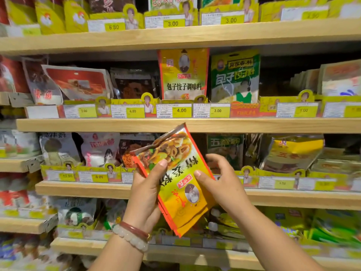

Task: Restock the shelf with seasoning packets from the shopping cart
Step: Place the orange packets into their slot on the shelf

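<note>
I hold a small stack of yellow seasoning packets (178, 178) with red edges and a food picture, tilted and upside down, in front of the third shelf. My left hand (147, 189) grips the stack from the left, thumb on the front. My right hand (218, 182) holds the right edge, thumb on the front and fingers behind. A matching yellow packet (183, 73) stands upright on the wooden shelf (254, 125) above, behind a 4.00 price tag. The shopping cart is out of sight.
Beside the yellow packet stands a green packet (235, 77). To its right, a dark gap (275, 83) lies behind the cardboard front. Wooden shelves above and below carry several rows of seasoning bags in yellow display trays with price tags.
</note>
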